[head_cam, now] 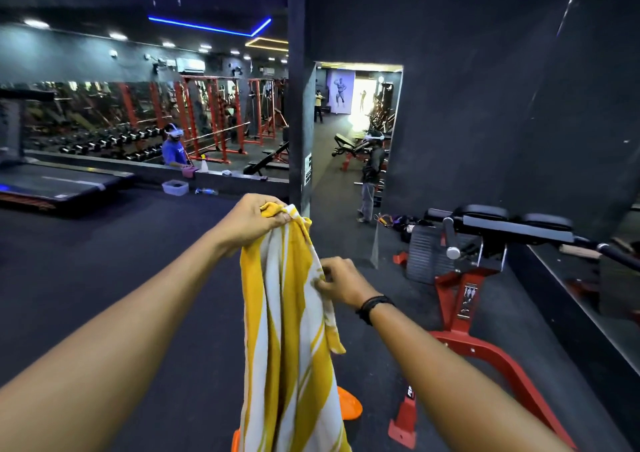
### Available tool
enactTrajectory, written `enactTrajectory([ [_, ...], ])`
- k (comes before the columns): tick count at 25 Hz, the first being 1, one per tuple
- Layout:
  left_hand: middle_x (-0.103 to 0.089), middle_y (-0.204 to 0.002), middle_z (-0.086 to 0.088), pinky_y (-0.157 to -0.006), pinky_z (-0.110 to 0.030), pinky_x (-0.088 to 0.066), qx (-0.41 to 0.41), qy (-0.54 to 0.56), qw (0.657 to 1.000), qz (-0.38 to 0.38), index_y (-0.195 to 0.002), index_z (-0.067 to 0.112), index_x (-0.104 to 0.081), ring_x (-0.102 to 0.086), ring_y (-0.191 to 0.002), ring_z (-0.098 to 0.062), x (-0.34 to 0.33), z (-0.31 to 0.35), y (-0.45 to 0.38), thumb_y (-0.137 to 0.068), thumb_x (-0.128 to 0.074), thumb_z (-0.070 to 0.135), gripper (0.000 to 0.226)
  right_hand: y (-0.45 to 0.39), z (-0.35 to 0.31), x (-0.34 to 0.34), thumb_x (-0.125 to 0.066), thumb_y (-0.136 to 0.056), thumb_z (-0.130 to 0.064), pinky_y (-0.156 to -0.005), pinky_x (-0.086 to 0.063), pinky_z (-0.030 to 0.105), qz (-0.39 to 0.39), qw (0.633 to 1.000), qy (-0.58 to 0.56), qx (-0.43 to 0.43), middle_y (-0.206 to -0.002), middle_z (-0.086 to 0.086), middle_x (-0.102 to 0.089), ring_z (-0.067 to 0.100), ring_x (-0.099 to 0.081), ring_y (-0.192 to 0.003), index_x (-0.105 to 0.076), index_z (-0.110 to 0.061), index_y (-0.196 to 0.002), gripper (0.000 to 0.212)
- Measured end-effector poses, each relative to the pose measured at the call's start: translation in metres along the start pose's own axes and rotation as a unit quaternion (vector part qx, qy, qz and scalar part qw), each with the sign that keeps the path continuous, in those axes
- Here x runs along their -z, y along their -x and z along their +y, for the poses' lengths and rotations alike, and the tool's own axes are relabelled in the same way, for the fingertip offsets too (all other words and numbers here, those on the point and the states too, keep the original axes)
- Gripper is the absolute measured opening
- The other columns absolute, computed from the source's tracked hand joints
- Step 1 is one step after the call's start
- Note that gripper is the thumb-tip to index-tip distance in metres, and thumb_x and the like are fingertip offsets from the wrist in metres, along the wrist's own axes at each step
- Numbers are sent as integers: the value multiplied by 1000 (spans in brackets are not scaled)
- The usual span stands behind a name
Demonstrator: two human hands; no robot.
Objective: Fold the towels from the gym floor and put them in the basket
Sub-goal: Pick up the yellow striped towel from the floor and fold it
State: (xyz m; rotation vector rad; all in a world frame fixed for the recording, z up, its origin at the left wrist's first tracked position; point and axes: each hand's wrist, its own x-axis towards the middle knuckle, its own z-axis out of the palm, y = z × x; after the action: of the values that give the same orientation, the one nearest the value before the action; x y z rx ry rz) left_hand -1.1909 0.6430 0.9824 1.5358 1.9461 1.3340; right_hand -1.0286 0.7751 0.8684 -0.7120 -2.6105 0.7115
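From the head view, your left hand (254, 217) is held up and out in front of you, fingers curled tight round the bunched top of the towel (289, 330), so the yellow-and-white cloth hangs straight down from that fist with its long axis vertical and its lower end running out of the bottom of the view. Your right hand (337, 278) sits lower and just to the right of the hanging cloth, thumb and fingers pinching its right edge a little way below the top. That makes the left hand the anchor and the right the nearer one to the free edge; the next move, I judge, is to run the right hand along that edge to a corner and draw the towel out wide for the first fold. The stripes run down the length, which should help you keep the edge straight. Below the towel something orange (349, 405) shows on the floor (138, 278); it may be the basket, but too little of it shows to be sure.
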Motion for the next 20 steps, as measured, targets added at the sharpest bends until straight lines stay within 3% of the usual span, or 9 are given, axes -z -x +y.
enactTrajectory([
  [3,-72,-96,-8,-82,-27,-51,16,67,997,16,-92,13,-72,-65,-90,-13,16,3,1,-88,-67,17,8,5,21,-4,-61,-84,-26,-59,-39,35,-39,997,48,-43,-61,1,-44,16,-38,-63,-41,-15,-60,33],
  [6,-69,-94,-7,-78,-26,-51,42,59,996,43,-95,9,-69,-63,-87,-14,24,-6,-2,-88,-67,16,10,7,24,1,-53,-92,-22,-56,-34,28,-35,992,42,-110,-69,0,-50,17,-46,-67,-39,-20,-65,31],
  [9,-53,-83,-5,-59,-25,-43,157,48,981,101,-94,11,-50,-52,-80,-16,18,-31,-11,-86,-70,17,22,0,-6,11,-51,-95,-15,-41,-38,23,40,968,-193,-157,-59,1,-52,14,-51,-47,-42,-19,-87,13],
  [11,-50,-84,-6,-53,-26,-45,252,123,954,105,-102,9,-44,-55,-75,-15,4,-43,-10,-87,-68,18,29,-7,-29,19,-47,-95,-5,-33,-35,20,49,922,-345,-172,-52,5,-46,10,-42,-33,-40,-14,-103,14],
  [12,-51,-81,-6,-50,-25,-46,267,179,941,107,-96,7,-48,-56,-67,-13,-4,-46,-10,-89,-66,15,20,-9,-38,22,-45,-94,-1,-32,-35,20,44,903,-389,-177,-54,7,-45,9,-41,-32,-40,-13,-108,19],
  [14,-52,-70,-6,-44,-21,-46,277,266,914,131,-77,8,-55,-54,-53,-11,-19,-46,-4,-90,-62,7,15,-11,-52,26,-42,-95,4,-33,-38,19,41,867,-464,-178,-58,8,-46,8,-44,-35,-44,-12,-110,22],
  [17,-58,-67,-10,-37,-17,-46,277,351,885,129,-81,4,-59,-56,-39,-10,-34,-43,8,-87,-66,6,9,-11,-60,26,-38,-97,3,-40,-49,21,50,825,-532,-183,-58,7,-53,8,-53,-40,-54,-10,-98,20],
  [20,-65,-62,-6,-38,-19,-48,238,314,914,94,-83,10,-56,-60,-42,-7,-39,-40,19,-87,-66,5,12,-14,-65,22,-36,-98,2,-45,-53,21,80,816,-534,-205,-61,10,-56,9,-56,-40,-59,-8,-90,26],
])
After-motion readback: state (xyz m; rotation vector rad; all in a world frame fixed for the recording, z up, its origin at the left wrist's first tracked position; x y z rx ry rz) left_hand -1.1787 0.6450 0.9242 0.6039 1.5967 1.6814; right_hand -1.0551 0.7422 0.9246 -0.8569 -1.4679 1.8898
